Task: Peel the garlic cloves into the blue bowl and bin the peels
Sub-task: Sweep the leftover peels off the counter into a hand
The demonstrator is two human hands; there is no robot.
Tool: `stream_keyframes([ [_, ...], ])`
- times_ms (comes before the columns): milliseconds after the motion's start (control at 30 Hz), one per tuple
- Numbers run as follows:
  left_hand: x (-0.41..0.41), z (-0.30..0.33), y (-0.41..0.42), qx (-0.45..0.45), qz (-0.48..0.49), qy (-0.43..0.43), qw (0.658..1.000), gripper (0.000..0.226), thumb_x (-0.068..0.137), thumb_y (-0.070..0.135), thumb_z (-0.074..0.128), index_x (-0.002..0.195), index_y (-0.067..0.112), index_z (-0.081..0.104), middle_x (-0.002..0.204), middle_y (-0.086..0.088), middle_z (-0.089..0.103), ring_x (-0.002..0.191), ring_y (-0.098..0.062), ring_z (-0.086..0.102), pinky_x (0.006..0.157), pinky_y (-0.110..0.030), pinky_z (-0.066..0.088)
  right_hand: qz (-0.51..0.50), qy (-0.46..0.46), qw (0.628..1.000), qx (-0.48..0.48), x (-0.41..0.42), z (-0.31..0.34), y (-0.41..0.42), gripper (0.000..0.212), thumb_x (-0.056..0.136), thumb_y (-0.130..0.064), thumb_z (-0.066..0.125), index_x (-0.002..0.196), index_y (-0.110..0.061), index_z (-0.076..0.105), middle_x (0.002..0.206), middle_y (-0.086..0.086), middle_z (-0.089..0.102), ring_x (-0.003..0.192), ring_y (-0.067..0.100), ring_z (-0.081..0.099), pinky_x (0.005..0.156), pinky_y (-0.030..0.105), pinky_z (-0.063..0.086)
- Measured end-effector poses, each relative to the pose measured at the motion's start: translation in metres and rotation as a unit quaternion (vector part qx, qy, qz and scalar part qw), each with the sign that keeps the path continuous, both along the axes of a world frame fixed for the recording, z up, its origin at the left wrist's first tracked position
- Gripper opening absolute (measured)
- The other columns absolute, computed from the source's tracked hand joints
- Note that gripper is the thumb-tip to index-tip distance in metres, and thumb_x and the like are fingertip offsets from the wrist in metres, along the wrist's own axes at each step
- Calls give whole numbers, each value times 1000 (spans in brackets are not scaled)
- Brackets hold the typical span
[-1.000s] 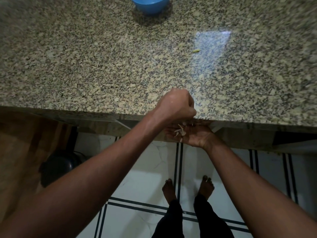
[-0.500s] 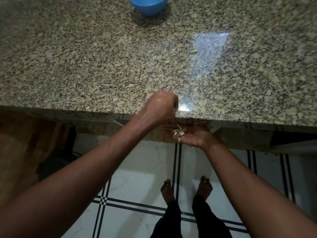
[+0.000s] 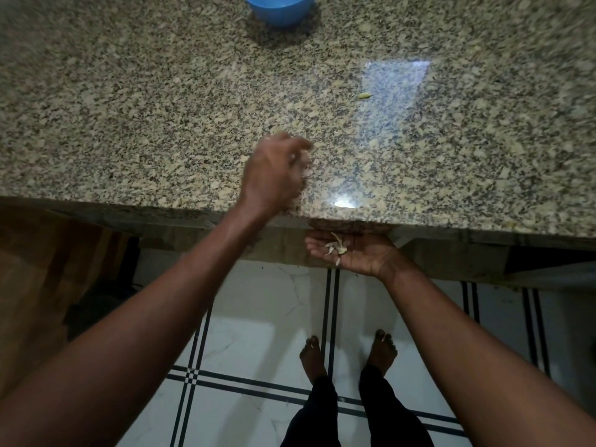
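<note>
Head view: right hand (image 3: 354, 253) lies cupped, palm up, just under the counter (image 3: 129, 124) edge, peels (image 3: 337, 247) resting in it; left hand (image 3: 274, 175), blurred, grip unclear, hovers left above; blue bowl (image 3: 279, 9) sits far back.

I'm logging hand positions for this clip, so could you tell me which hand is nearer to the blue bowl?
Left. The left hand is over the countertop, below the blue bowl in the head view. The right hand is cupped under the counter's front edge, farther away.
</note>
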State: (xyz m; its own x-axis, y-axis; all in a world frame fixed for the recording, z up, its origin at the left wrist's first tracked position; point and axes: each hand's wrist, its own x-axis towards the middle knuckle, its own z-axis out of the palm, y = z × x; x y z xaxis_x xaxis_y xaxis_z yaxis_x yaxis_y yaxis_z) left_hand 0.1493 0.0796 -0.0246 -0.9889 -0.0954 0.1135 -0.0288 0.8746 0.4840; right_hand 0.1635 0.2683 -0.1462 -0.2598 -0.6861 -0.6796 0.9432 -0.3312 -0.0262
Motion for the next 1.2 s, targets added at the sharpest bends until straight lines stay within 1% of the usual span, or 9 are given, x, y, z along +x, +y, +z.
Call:
stream_keyframes([
  [100,-17,-23,-41,-88,26,-101,991,59,109,43,38,161,17,27,168,-12,23,153,-26,23,125,-47,23,-1,7,1000,-1,0,2,0,59,96,-21,34,112,28,61,121,46,59,100,57,68,85,66,53],
  [267,20,-47,-9,-170,-125,-149,966,88,97,71,-4,162,12,-11,169,-13,-18,157,-26,-16,126,-46,-11,-19,31,999,-13,2,2,1,59,99,-28,36,107,21,69,117,41,64,99,52,70,88,65,52],
  [400,44,-33,7,-47,-199,-88,975,66,106,57,21,160,20,27,165,-13,31,152,-26,32,125,-41,25,-23,66,997,14,3,6,2,52,92,-28,43,105,12,74,117,35,68,101,47,71,91,61,54],
  [467,33,-29,-15,8,-73,34,997,46,108,41,38,139,16,61,118,-14,73,100,-23,70,87,-43,60,-13,40,999,29,3,5,0,56,89,-22,40,110,22,67,121,42,62,100,54,69,87,64,53],
  [567,13,-34,-51,-68,105,49,991,39,104,35,48,131,12,65,123,-11,64,108,-16,55,87,-45,58,-7,19,999,40,2,5,-2,58,86,-18,37,111,27,62,119,45,60,98,57,69,88,64,50],
  [767,37,-62,-5,-152,6,-119,981,92,94,70,-13,163,10,-1,170,-16,-9,158,-28,-9,128,-41,-6,-20,38,999,26,3,2,-1,58,89,-24,38,112,23,65,121,44,61,99,54,69,89,65,50],
  [967,81,-34,46,39,-182,-21,982,57,107,38,31,147,6,53,151,-18,53,146,-27,44,120,-35,32,-56,106,992,37,8,17,4,37,88,-25,50,84,-6,82,94,15,78,81,29,76,64,45,63],
  [1100,57,-14,36,164,-68,29,984,33,99,21,48,113,6,75,98,-2,73,88,-13,68,72,-30,55,-36,114,992,50,5,6,3,47,95,-30,47,107,6,76,121,31,68,110,44,67,110,62,43],
  [1200,38,-22,29,88,-93,-13,992,30,94,18,49,105,13,77,99,9,60,94,-6,51,85,-34,46,-13,93,994,55,4,1,4,51,93,-26,45,110,15,71,123,37,63,116,50,61,118,62,29],
])
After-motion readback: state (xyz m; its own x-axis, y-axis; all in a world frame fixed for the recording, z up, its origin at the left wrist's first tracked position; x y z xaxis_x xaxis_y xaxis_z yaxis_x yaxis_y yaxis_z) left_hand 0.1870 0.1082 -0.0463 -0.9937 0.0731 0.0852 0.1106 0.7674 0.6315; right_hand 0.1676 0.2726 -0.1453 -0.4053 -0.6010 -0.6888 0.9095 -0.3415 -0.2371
